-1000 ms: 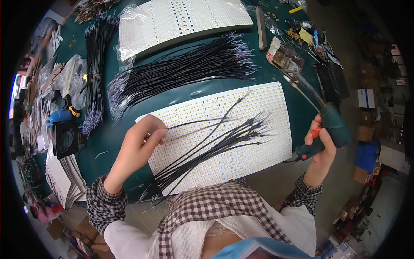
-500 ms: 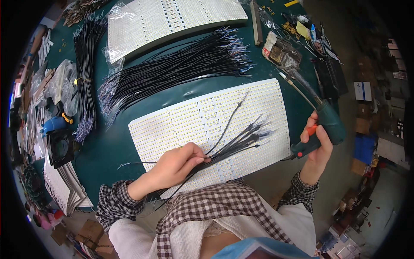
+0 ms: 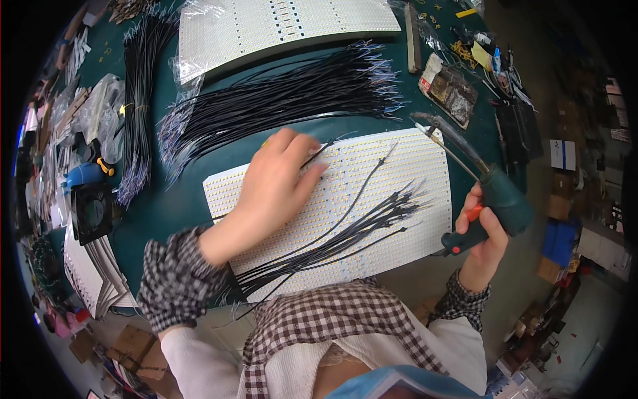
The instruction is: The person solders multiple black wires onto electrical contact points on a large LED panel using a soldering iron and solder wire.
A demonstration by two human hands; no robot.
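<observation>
Wires [image 3: 332,236] lie fanned across white LED panel [image 3: 372,199] on green table [image 3: 166,206]. My left hand [image 3: 276,176] reaches forward, palm down, fingers together, fingertips pressing one black wire onto panel. My right hand [image 3: 482,229] fist-grips green soldering gun [image 3: 495,193], tip over panel's right corner.

Dark green work table [image 3: 179,206]. Near edge: white rectangular LED panel [image 3: 399,233] carrying loose black wires [image 3: 345,229]. Centre: large bundle of black wires with stripped ends [image 3: 279,100]. Far edge: second white LED panel [image 3: 279,23]. Left edge: smaller black wire bundle [image 3: 136,100], clear plastic bags [image 3: 100,110], small black fan [image 3: 92,211].
</observation>
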